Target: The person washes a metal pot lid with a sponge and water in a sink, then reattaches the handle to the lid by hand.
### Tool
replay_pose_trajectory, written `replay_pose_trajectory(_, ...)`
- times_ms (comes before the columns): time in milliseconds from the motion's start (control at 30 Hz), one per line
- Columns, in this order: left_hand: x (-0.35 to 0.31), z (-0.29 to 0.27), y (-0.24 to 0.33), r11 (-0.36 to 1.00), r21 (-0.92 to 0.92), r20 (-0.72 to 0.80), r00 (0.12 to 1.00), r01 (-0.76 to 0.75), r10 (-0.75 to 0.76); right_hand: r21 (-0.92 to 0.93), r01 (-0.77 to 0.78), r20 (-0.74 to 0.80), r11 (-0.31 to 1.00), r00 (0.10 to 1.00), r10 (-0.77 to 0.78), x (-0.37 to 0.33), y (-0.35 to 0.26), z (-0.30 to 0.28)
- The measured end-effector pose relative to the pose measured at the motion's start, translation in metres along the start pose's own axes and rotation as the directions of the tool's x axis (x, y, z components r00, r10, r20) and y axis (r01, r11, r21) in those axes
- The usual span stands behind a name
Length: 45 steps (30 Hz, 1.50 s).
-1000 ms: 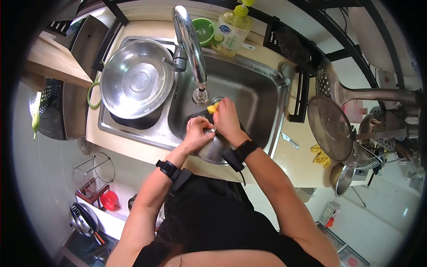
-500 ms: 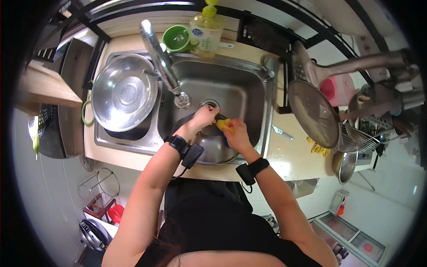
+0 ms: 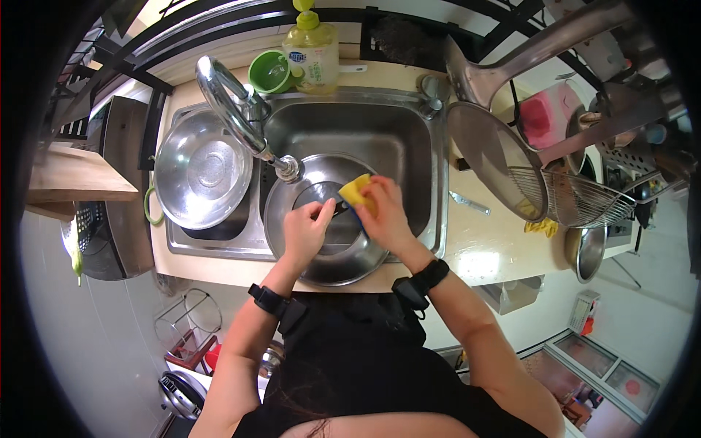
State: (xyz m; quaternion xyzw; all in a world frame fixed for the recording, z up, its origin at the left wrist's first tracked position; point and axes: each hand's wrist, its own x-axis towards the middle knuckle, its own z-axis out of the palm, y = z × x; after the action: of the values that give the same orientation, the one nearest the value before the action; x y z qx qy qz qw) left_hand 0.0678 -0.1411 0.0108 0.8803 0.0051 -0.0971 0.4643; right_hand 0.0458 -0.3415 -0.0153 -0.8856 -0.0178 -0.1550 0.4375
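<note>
A wide round steel bowl or pan rests in the right basin of the sink, at its near side. My right hand is closed on a yellow sponge with a blue side. The sponge meets a small dark narrow thing above the bowl. My left hand pinches the near end of that thing between thumb and fingers. Its kind is mostly hidden by the fingers and sponge.
A curved chrome faucet reaches over the basin. At left, a steel colander sits on the smaller basin. Behind stand a green cup and a soap bottle. A knife lies right; a strainer hangs above the counter.
The steel bowl, tilted before, now shows its broad round face in the basin. My hands have come nearer to me, the left also leftward, and the sponge has shifted slightly left.
</note>
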Motion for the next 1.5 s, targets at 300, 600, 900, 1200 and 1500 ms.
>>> replay_pose_trajectory(300, -0.030, 0.000, -0.029, 0.970, 0.088, -0.189, 0.953, -0.225, 0.238, 0.041, -0.018, 0.270, 0.999, 0.963, 0.006, -0.002, 0.001, 0.012)
replay_pose_trajectory(600, -0.032, 0.005, -0.031, 0.959, 0.103, -0.268, 0.922, -0.263, 0.281, 0.345, -0.359, 0.440, 0.867, 0.878, 0.188, -0.004, 0.017, -0.010)
replay_pose_trajectory(900, -0.030, 0.007, -0.030, 0.969, 0.107, -0.238, 0.941, -0.222, 0.241, -0.002, -0.033, 0.249, 0.999, 0.968, 0.033, -0.014, -0.013, -0.005)
replay_pose_trajectory(1200, -0.029, 0.007, -0.035, 0.964, 0.098, -0.251, 0.932, -0.246, 0.263, 0.222, -0.215, 0.335, 0.951, 0.933, 0.132, -0.004, -0.024, 0.002)
replay_pose_trajectory(1500, -0.027, 0.006, -0.038, 0.954, 0.144, -0.256, 0.921, -0.263, 0.293, -0.019, -0.112, 0.477, 0.994, 0.872, 0.107, 0.033, -0.032, 0.020)
